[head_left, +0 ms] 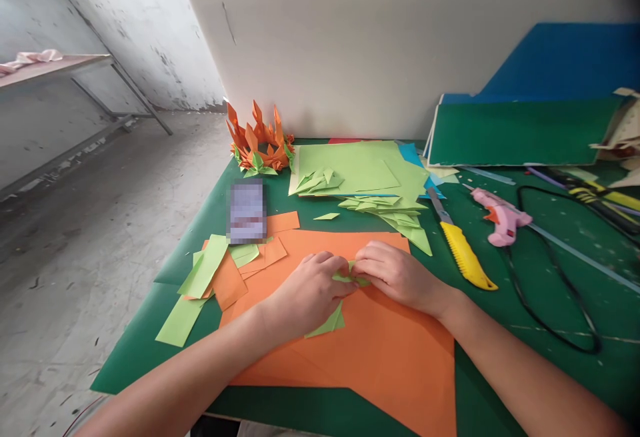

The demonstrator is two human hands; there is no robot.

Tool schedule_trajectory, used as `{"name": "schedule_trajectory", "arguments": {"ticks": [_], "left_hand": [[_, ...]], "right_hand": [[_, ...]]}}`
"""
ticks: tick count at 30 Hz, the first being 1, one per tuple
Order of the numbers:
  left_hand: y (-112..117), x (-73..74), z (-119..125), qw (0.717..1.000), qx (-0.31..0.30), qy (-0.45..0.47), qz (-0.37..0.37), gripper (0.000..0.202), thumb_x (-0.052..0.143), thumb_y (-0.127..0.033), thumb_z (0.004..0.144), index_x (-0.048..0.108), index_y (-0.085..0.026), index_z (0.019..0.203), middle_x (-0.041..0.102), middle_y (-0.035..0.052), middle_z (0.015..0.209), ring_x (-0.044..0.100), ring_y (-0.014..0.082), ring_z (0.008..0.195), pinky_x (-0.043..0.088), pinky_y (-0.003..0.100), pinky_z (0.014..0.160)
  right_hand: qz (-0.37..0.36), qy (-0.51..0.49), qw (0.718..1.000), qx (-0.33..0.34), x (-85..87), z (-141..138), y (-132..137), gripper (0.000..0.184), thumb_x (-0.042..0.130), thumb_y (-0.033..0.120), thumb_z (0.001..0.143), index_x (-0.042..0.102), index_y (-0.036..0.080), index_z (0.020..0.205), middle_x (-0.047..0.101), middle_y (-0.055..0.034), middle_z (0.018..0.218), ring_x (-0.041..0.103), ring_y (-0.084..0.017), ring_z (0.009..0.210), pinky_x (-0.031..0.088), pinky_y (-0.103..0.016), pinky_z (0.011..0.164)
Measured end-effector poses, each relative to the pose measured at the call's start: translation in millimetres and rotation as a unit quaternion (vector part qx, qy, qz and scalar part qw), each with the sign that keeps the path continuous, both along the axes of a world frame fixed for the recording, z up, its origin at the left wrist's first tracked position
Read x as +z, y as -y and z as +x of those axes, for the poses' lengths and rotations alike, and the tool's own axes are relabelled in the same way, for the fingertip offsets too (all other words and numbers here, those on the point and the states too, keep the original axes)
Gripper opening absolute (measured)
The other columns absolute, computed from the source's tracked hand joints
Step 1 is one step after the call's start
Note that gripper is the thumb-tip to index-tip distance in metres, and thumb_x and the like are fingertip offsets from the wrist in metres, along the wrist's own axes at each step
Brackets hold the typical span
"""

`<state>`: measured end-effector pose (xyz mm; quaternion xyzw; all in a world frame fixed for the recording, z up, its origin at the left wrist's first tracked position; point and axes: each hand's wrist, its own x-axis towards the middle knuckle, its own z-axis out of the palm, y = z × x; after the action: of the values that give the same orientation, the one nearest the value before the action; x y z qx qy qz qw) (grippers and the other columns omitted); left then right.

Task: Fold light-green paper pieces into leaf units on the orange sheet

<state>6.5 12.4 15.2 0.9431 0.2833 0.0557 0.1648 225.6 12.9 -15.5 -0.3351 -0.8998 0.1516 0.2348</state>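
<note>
Both hands meet over a large orange paper sheet (400, 370). Between the fingertips of my left hand (315, 290) and my right hand (393, 274) is a small piece of green paper (345, 278), partly hidden by the fingers. Each hand is closed on one end of it. Another green paper piece (333, 322) lies on the orange sheet under my left hand. Beyond the hands, folded green paper pieces (385, 205) are piled at the edge of a green paper stack (350, 157). One small folded green piece (327, 216) lies alone on the table.
Left are loose green and orange strips (203, 267), a blurred phone-like object (247, 210) and an orange folded-paper crown (260, 137). Right are a yellow-handled cutter (465, 257), a pink glue gun (500, 217) with its black cord (575, 290), and a green board (523, 134) behind.
</note>
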Motion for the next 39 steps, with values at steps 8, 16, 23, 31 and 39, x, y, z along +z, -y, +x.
{"name": "schedule_trajectory", "arguments": {"ticks": [8,16,23,31,39], "left_hand": [[-4,0.8,-2,1.0,-0.004,-0.025,0.003,0.032,0.044,-0.019,0.095,0.067,-0.034,0.113,0.058,0.0053,0.109,0.051,0.0215,0.1,0.041,0.037,0.086],[4,1.6,0,0.998,-0.021,-0.038,0.04,0.033,0.04,-0.017,0.095,0.062,-0.026,0.117,0.056,0.008,0.11,0.049,0.0226,0.1,0.041,0.036,0.082],[8,2.9,3,0.997,-0.012,-0.06,0.056,0.035,0.048,-0.017,0.091,0.058,-0.025,0.123,0.056,0.0078,0.1,0.05,0.023,0.092,0.043,0.036,0.076],[3,2.4,3,0.999,0.01,-0.04,0.025,0.03,0.042,-0.02,0.095,0.067,-0.027,0.11,0.057,0.0063,0.093,0.056,0.0195,0.085,0.044,0.034,0.078],[0,3.2,1,0.997,0.025,-0.071,-0.001,0.033,0.038,-0.022,0.095,0.063,-0.026,0.116,0.058,0.002,0.094,0.055,0.013,0.06,0.041,0.027,0.057]], "right_hand": [[-0.041,-0.045,0.998,-0.009,-2.4,2,-1,0.02,0.044,0.024,0.099,0.063,0.021,0.093,0.063,-0.0063,0.088,0.055,-0.02,0.083,0.047,-0.034,0.075],[-0.012,-0.039,0.999,-0.002,-2.5,2,-1,0.022,0.043,0.025,0.099,0.064,0.021,0.093,0.063,-0.0063,0.086,0.054,-0.019,0.081,0.047,-0.032,0.072],[0.0,-0.006,1.0,-0.002,1.2,-1,0,0.027,0.039,0.023,0.1,0.064,0.019,0.094,0.063,-0.0083,0.089,0.055,-0.02,0.084,0.049,-0.033,0.072],[-0.019,0.004,1.0,0.004,5.5,7,0,0.023,0.046,0.023,0.097,0.068,0.02,0.094,0.062,-0.0079,0.092,0.055,-0.021,0.089,0.05,-0.034,0.075],[-0.024,-0.008,1.0,-0.003,7.5,11,0,0.02,0.048,0.019,0.095,0.066,0.019,0.087,0.063,-0.0077,0.087,0.056,-0.02,0.085,0.049,-0.034,0.073]]}}
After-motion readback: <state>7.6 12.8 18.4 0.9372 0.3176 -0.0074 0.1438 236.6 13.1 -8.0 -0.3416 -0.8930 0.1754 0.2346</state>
